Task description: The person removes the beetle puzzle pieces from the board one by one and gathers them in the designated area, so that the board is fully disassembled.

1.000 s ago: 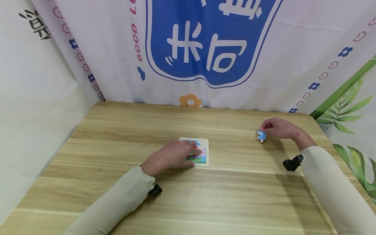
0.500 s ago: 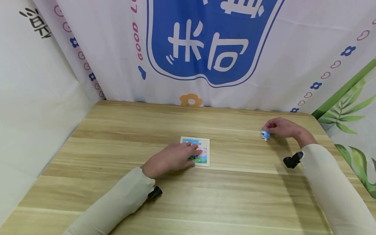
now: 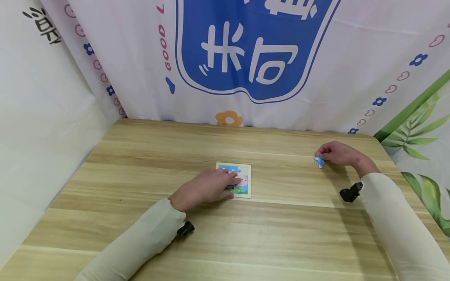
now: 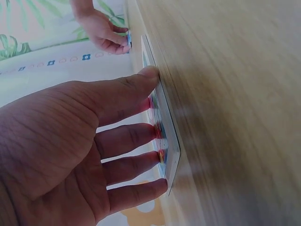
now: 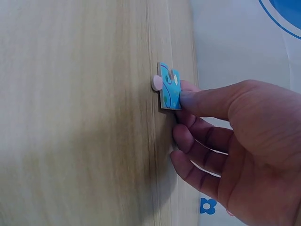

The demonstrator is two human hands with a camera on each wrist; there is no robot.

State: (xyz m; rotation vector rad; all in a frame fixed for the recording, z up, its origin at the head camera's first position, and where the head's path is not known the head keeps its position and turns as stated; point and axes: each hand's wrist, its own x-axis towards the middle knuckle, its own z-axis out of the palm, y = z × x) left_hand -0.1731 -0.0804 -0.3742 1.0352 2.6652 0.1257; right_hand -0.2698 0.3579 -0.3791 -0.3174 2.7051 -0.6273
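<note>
My left hand (image 3: 207, 185) lies over a small square jigsaw puzzle board (image 3: 249, 181) with a pale frame and a colourful cartoon picture. In the left wrist view, the extended fingers of that hand (image 4: 56, 127) touch the picture side, while the thumb lies at the edge of the board (image 4: 172, 153). Part of the picture is hidden under the hand. Off to the right, my right hand (image 3: 339, 153) pinches a light blue jigsaw piece (image 3: 318, 161) between thumb and fingers. The right wrist view shows this piece (image 5: 170, 89) with a pink tab, held at or just above the tabletop.
Both hands work on a wooden table (image 3: 263, 238). A white printed curtain (image 3: 140, 86) hangs along its far edge, and a white cloth (image 3: 42, 125) is at the left. Leaf-patterned fabric (image 3: 418, 128) hangs at the right. Each wrist carries a black camera (image 3: 350, 192).
My right hand has shifted slightly right with the jigsaw piece, which has turned a little in the fingers. The left hand stays on the puzzle board.
</note>
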